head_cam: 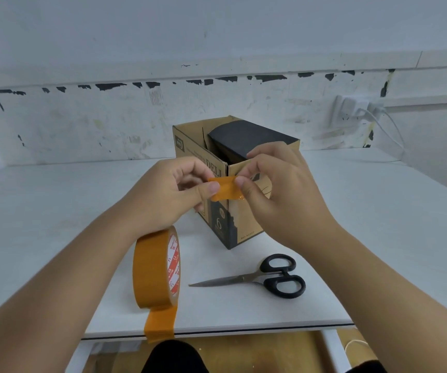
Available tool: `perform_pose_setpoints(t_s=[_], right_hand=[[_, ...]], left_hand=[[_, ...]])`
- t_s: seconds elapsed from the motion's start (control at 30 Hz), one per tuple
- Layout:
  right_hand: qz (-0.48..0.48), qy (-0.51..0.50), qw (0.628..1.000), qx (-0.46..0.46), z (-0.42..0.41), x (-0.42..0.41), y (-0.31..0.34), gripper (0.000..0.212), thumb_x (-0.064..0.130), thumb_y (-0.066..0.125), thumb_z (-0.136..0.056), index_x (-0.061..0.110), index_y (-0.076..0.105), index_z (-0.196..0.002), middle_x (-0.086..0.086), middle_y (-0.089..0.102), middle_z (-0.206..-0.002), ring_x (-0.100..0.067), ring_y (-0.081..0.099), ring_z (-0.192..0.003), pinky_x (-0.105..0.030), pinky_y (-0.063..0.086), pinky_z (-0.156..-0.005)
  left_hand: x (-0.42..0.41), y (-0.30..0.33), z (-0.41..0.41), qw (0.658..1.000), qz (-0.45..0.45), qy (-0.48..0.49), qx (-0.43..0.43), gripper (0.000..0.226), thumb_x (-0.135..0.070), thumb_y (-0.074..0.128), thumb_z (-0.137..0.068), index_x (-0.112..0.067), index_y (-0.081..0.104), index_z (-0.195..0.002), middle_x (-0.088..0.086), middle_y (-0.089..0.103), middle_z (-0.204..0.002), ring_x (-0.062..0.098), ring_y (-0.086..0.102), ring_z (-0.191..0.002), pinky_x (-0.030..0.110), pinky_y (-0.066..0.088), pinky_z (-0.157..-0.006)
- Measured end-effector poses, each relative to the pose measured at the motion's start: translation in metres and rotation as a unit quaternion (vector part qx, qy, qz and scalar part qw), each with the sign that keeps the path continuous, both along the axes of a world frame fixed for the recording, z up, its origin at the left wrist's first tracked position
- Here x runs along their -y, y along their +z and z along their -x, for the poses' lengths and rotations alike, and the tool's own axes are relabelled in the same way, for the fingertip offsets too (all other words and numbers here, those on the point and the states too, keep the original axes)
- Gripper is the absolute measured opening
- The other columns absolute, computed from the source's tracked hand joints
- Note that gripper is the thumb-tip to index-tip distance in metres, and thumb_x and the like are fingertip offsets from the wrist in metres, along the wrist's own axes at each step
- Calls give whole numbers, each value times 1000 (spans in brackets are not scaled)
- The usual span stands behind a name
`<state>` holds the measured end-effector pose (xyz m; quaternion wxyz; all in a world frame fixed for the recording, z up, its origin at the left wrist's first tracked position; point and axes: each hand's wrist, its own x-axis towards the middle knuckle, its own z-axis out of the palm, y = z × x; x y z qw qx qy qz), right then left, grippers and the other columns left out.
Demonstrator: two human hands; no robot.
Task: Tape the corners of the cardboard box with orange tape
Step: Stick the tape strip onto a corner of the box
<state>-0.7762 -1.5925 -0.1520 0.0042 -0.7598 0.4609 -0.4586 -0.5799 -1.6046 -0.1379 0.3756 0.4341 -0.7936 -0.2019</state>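
Pinched between left hand (187, 189) and right hand (276, 184), a cut strip of tape (223, 188) hangs at frame centre, before the box (246, 224) near corner; no corner looks taped yet; roll (153, 267) and scissors (265, 277) lie lower centre.

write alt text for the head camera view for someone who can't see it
Both hands, left hand and right hand, pinch a short strip of orange tape before the near corner of an open cardboard box. A tape roll and black-handled scissors lie on the white table.
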Motion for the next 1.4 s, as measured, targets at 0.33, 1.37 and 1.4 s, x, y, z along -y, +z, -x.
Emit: perform_pose_setpoints(t_s=[0.33,1.37,1.4], right_hand=[[5,-16,1000,-1,0,3,0,5,20,65,-86,17,67,-84,5,59,-106,-14,52,-100,-20,35,-82],[57,-27,998,-11,4,7,7,15,27,70,-82,25,59,-92,12,65,-86,-11,55,-81,-21,39,-67],[54,-26,998,-14,4,7,7,17,27,69,-83,26,60,-98,12,65,-89,-11,56,-84,-23,40,-70]], left_hand=[[9,1,4,1000,6,-5,3,13,-41,59,-83,-30,61,-89,-9,70,-74,9,68,-67,14,53,-65],[24,-5,8,999,6,27,-43,44,-54,65,-70,-43,42,-106,-5,69,-75,10,67,-58,25,51,-60],[25,-2,7,999,8,13,-41,51,-52,66,-70,-48,41,-114,-4,68,-75,13,67,-59,25,53,-60]])
